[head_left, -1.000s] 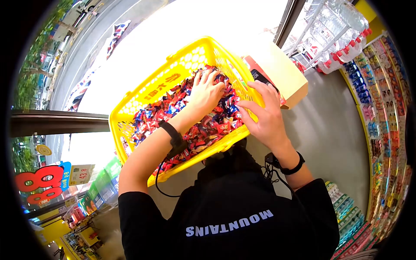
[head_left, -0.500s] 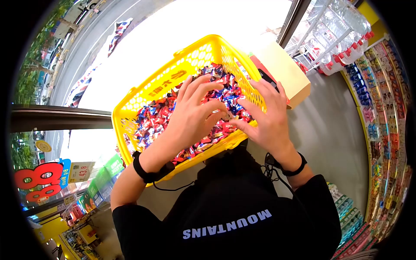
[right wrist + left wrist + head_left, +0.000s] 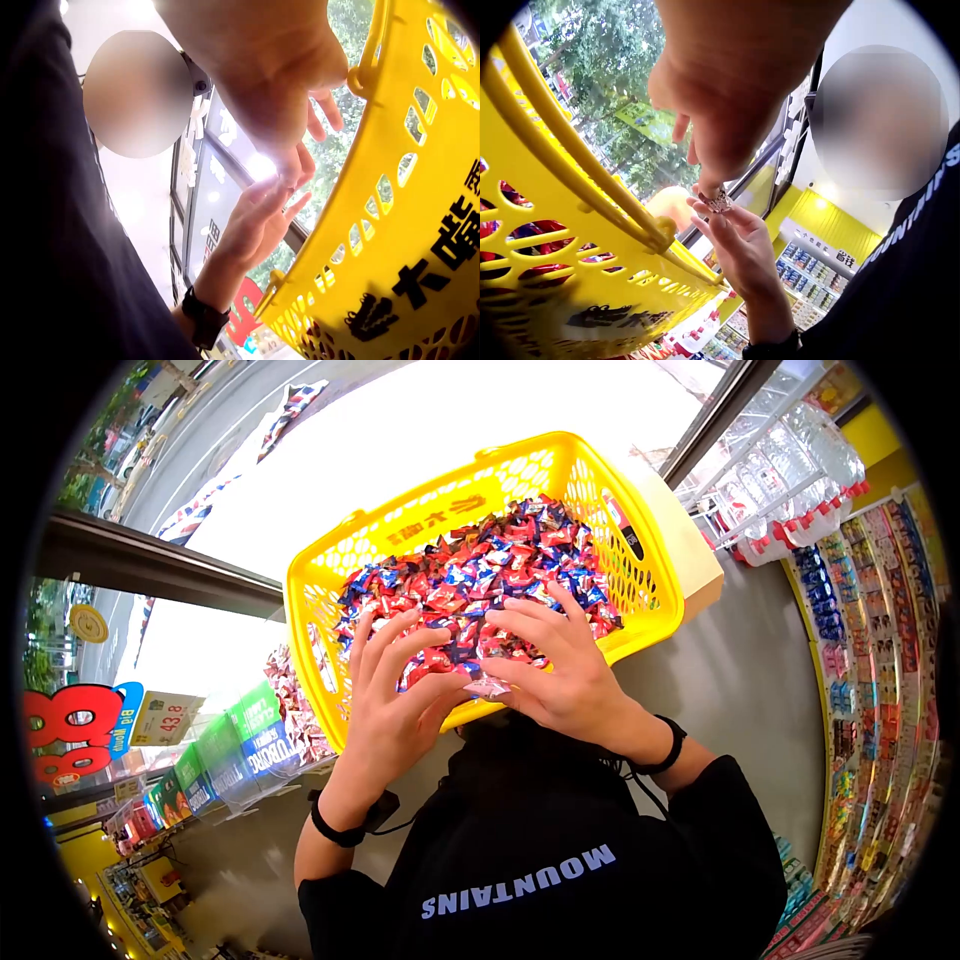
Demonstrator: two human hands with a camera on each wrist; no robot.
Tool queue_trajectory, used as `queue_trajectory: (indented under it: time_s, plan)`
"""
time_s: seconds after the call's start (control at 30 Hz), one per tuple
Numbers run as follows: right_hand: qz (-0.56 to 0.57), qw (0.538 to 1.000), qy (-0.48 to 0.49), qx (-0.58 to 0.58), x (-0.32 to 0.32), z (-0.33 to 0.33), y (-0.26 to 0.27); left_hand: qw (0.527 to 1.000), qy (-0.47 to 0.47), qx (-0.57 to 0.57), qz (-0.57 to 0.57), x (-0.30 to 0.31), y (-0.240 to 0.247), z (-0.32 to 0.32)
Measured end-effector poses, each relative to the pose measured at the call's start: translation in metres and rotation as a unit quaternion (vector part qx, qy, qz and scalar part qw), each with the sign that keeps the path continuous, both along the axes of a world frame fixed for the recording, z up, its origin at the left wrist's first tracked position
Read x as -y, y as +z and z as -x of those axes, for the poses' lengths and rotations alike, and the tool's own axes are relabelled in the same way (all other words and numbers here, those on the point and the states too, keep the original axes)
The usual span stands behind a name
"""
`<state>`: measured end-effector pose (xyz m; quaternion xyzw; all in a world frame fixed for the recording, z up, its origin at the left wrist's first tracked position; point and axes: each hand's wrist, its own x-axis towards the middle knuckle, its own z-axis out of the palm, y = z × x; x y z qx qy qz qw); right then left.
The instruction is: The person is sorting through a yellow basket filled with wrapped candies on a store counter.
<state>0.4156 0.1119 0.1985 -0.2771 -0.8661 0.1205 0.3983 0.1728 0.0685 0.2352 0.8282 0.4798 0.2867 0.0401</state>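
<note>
A small pinkish wrapped candy (image 3: 487, 687) is pinched between both hands over the near rim of a yellow basket (image 3: 655, 622). My left hand (image 3: 385, 685) holds one side of it, and my right hand (image 3: 568, 678) grips the other with thumb and fingers. In the left wrist view the same candy (image 3: 717, 201) shows as a shiny, patterned wrapper at the fingertips. Red, blue and dark wrapped candies (image 3: 450, 595) fill the basket below the hands. The right wrist view shows the fingers meeting beside the basket's outer wall (image 3: 405, 247), the candy mostly hidden there.
A cardboard box (image 3: 705, 575) stands against the basket's right side. Pink wrapped candies (image 3: 297, 710) and green cartons (image 3: 235, 740) lie to the left. Bottled water (image 3: 800, 490) and stocked shelves (image 3: 880, 690) line the right, beyond grey floor. A window (image 3: 150, 470) faces the street.
The left hand has lifted out from among the candies and come toward the body to meet the right hand, which moved off the basket's right rim. Both now pinch one candy.
</note>
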Motion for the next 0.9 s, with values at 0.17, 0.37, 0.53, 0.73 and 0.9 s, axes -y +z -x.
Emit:
queue_trajectory:
  time_s: [0.17,0.37,0.53,0.73,0.9]
  plan:
    - [0.003,0.997,0.055,0.049,0.011,0.035,0.0,0.997,0.058,-0.006,-0.053,0.028,-0.018,0.022]
    - [0.004,0.995,0.053,0.087,0.015,0.068,-0.011,0.989,0.116,0.002,-0.091,0.054,-0.04,0.044]
    - [-0.027,0.991,0.054,0.116,0.017,0.084,-0.024,0.99,0.12,0.032,-0.062,0.061,-0.058,0.06]
    - [-0.023,0.992,0.068,0.108,0.016,0.088,-0.027,0.991,0.112,0.068,-0.024,0.059,-0.058,0.064]
    - [-0.033,0.991,0.058,0.113,0.017,0.09,-0.025,0.989,0.111,0.082,-0.046,0.055,-0.064,0.064]
